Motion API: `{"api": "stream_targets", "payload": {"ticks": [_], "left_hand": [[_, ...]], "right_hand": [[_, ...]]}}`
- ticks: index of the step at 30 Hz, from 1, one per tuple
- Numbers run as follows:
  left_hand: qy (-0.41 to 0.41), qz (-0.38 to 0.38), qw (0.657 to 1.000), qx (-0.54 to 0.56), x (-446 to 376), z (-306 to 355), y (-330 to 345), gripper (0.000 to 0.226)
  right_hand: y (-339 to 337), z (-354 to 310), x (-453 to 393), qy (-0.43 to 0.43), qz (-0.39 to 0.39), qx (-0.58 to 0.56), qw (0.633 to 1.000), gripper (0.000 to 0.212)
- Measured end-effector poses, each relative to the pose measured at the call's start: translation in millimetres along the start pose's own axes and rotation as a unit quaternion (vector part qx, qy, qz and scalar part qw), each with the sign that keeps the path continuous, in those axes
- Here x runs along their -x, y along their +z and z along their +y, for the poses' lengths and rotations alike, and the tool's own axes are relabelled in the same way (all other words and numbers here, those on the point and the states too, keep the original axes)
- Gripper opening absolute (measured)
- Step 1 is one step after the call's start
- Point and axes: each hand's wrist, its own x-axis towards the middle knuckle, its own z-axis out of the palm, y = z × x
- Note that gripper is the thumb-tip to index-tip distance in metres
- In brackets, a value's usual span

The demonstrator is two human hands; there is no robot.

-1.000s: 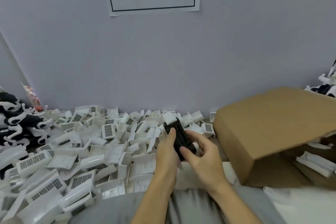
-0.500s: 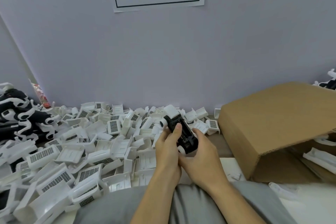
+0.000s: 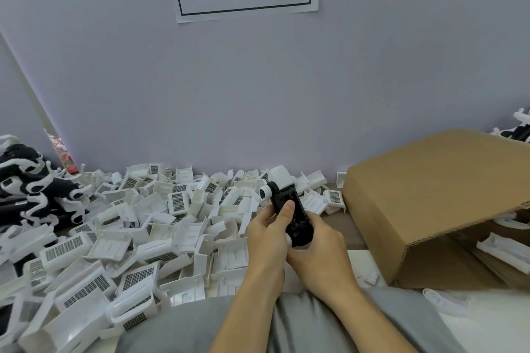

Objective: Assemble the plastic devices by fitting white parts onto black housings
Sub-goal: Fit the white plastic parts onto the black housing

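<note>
A black housing (image 3: pixel 295 216) with white round pieces at its ends and a white part (image 3: pixel 281 176) at its far tip is held up over the table in both hands. My left hand (image 3: pixel 268 233) grips it from the left, thumb lying on its upper face. My right hand (image 3: pixel 318 249) wraps around its near end from below and the right. A large heap of loose white parts (image 3: pixel 149 226), many with dark grilles, covers the table to the left.
A cardboard box (image 3: pixel 424 198) lies on its side at the right, with white parts inside its opening. Black-and-white assembled devices (image 3: pixel 31 189) pile up at far left, a few more at far right. A wall with a paper sign stands behind. My grey-clad lap is below.
Both hands have lifted the housing slightly and closed tighter around it; the right hand slid under its near end. The camera has tilted up a little.
</note>
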Motion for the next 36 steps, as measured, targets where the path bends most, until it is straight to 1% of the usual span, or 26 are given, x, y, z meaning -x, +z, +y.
{"api": "stream_targets", "payload": {"ticks": [4, 6, 8, 11, 13, 15, 17, 20, 22, 25, 29, 33, 36], "left_hand": [[0.046, -0.004, 0.997, -0.057, 0.9, -1.7, 2.0, 0.016], [0.085, -0.004, 0.989, -0.118, -0.2, -3.4, 2.9, 0.026], [0.108, -0.007, 0.981, -0.159, -1.0, -4.0, 2.2, 0.03], [0.123, -0.014, 0.976, -0.181, 0.2, -4.2, 0.2, 0.027], [0.134, -0.028, 0.968, -0.209, 1.7, -4.8, 0.1, 0.03], [0.154, -0.056, 0.955, -0.247, 4.5, -5.0, 1.6, 0.034], [0.183, -0.075, 0.94, -0.278, 6.1, -6.7, 2.4, 0.03], [0.216, -0.092, 0.915, -0.328, 8.9, -7.7, 3.0, 0.035], [0.216, -0.103, 0.908, -0.345, 11.1, -5.5, 3.6, 0.041], [0.203, -0.11, 0.911, -0.341, 13.4, -3.2, 3.9, 0.05], [0.198, -0.121, 0.912, -0.337, 14.1, -3.8, 4.2, 0.042], [0.192, -0.125, 0.915, -0.333, 13.9, -3.8, 4.1, 0.043], [0.192, -0.126, 0.912, -0.34, 14.3, -3.6, 3.8, 0.042]], "right_hand": [[1.6, 3.2, -2.5, 0.012, -0.027, -0.057, 0.998, 0.04], [1.6, 4.3, -3.9, 0.004, -0.031, -0.103, 0.994, 0.051], [1.7, 7.1, -5.0, 0.012, -0.019, -0.131, 0.991, 0.06], [-2.4, 10.1, -7.4, 0.047, 0.016, -0.189, 0.981, 0.056], [-5.9, 10.0, -8.7, 0.046, 0.039, -0.241, 0.969, 0.051], [-7.8, 8.1, -10.1, 0.03, 0.049, -0.274, 0.96, 0.052], [-7.3, 7.0, -11.3, 0.017, 0.059, -0.293, 0.954, 0.056], [-7.1, 6.4, -14.2, 0.031, 0.082, -0.331, 0.94, 0.052], [-7.9, 8.7, -16.2, 0.034, 0.107, -0.333, 0.936, 0.043], [-8.0, 12.6, -18.9, 0.033, 0.128, -0.319, 0.938, 0.033], [-8.5, 15.0, -20.0, 0.033, 0.148, -0.28, 0.948, 0.029], [-8.9, 14.5, -20.8, 0.055, 0.146, -0.286, 0.945, 0.031], [-9.4, 13.6, -20.3, 0.054, 0.152, -0.277, 0.947, 0.028]]}}
